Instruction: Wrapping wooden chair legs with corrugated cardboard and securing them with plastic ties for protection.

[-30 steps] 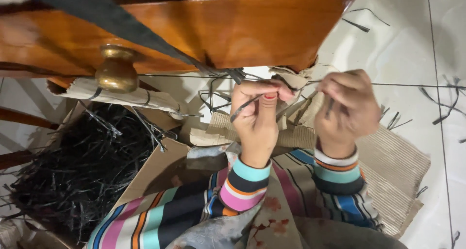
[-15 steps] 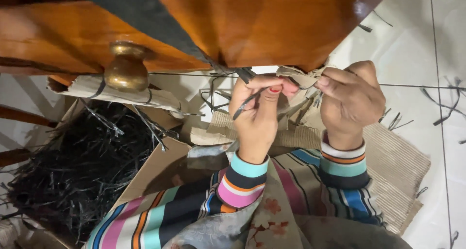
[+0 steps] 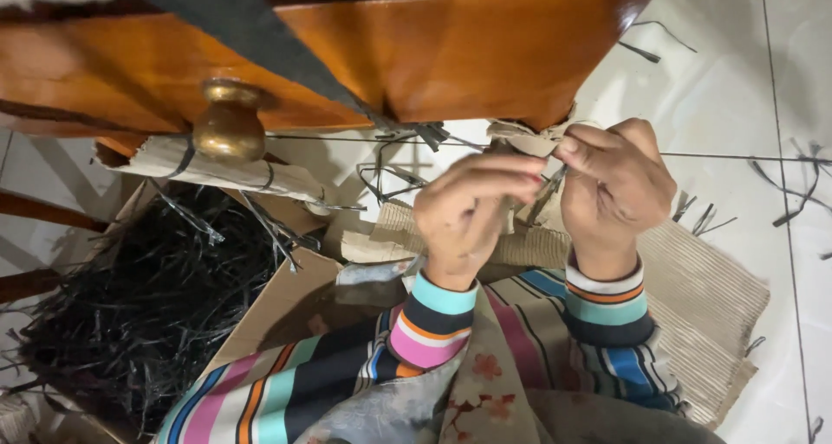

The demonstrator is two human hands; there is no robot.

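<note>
Drawer (image 3: 451, 54) blocks above; floor (image 3: 728, 89) free.

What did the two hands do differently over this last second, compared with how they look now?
The left hand has turned over: its thumb and the dark flat strip it showed earlier are now hidden behind its knuckles. The right hand stayed near the torn cardboard edge, still pinching thin dark strips. The glossy wooden drawer front, its brass knob and the heap of black shredded strips look unchanged.

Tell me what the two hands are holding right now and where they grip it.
Both the left hand and the right hand pinch thin dark strips between their fingertips, near a torn cardboard piece. The exact grip points are hidden.
</note>
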